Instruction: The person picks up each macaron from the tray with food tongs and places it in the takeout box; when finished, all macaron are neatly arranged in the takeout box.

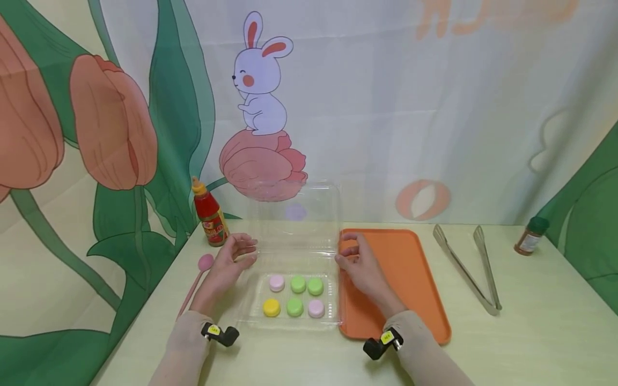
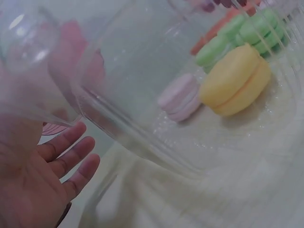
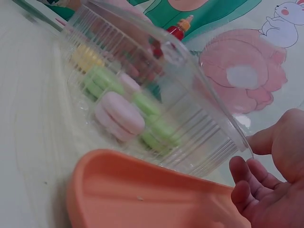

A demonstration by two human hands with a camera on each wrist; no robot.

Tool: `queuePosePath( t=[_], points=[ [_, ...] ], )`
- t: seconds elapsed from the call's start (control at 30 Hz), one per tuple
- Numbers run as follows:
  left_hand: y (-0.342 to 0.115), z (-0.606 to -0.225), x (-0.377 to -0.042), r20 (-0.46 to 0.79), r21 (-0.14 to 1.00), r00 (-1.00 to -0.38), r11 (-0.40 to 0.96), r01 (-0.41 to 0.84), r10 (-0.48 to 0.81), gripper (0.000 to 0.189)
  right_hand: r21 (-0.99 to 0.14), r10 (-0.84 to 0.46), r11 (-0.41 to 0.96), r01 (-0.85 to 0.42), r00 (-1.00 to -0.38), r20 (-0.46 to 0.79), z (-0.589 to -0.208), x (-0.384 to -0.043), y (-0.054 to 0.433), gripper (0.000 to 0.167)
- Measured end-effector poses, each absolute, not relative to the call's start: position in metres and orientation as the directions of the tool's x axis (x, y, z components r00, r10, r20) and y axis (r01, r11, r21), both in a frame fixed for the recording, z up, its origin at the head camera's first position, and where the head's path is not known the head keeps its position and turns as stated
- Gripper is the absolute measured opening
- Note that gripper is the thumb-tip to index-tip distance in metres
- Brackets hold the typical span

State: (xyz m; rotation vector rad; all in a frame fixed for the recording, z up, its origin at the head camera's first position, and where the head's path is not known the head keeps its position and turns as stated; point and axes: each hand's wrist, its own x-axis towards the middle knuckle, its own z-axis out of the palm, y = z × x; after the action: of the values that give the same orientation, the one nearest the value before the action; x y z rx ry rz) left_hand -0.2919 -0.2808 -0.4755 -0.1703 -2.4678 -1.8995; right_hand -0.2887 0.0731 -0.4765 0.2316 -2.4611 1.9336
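A clear plastic clamshell box (image 1: 289, 324) stands with its lid (image 1: 298, 225) raised at the back. Several macarons lie in its base: a yellow macaron (image 1: 271, 307), pink macarons such as the one at front right (image 1: 316, 308), and green macarons, one of them in the front row (image 1: 294, 307). My left hand (image 1: 234, 260) is by the box's left side near the hinge, fingers spread and loosely bent. In the left wrist view its fingertips (image 2: 80, 130) come right up to a box corner. At the right side, my right hand (image 1: 359, 265) pinches the box's rim corner (image 3: 248, 148) between thumb and fingers.
An orange tray (image 1: 410, 289) lies right of the box, partly under my right forearm. Metal tongs (image 1: 468, 273) lie farther right, with a green-capped jar (image 1: 531, 236) beyond. A red sauce bottle (image 1: 211, 217) and a pink spoon (image 1: 205, 262) are at left.
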Motion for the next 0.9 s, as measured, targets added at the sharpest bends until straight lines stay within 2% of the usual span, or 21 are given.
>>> queuePosePath(
  t=[0.37, 0.53, 0.63, 0.73, 0.9],
  points=[
    [-0.291, -0.476, -0.293, 0.103, 0.958, -0.990, 0.259, 0.125, 0.095, 0.024, -0.989, -0.119, 0.077, -0.128, -0.986, 0.118, -0.472, -0.291, 0.077, 0.025],
    [-0.297, -0.476, -0.294, 0.068, 0.977, -0.991, 0.193, 0.090, 0.115, 0.036, -0.993, -0.118, 0.027, -0.117, -0.987, 0.113, -0.471, -0.291, 0.079, 0.023],
    [-0.299, -0.476, -0.293, 0.018, 0.969, -0.996, 0.243, 0.039, 0.088, 0.039, -0.992, -0.117, 0.040, -0.121, -0.986, 0.115, -0.471, -0.290, 0.079, 0.022],
    [-0.300, -0.477, -0.291, -0.030, 0.950, -0.997, 0.311, -0.008, 0.066, 0.031, -0.987, -0.116, 0.069, -0.145, -0.984, 0.137, -0.472, -0.289, 0.079, 0.023],
    [-0.299, -0.477, -0.288, -0.041, 0.935, -0.996, 0.355, -0.008, 0.084, 0.028, -0.979, -0.108, 0.113, -0.171, -0.981, 0.159, -0.474, -0.286, 0.078, 0.025]
  ],
)
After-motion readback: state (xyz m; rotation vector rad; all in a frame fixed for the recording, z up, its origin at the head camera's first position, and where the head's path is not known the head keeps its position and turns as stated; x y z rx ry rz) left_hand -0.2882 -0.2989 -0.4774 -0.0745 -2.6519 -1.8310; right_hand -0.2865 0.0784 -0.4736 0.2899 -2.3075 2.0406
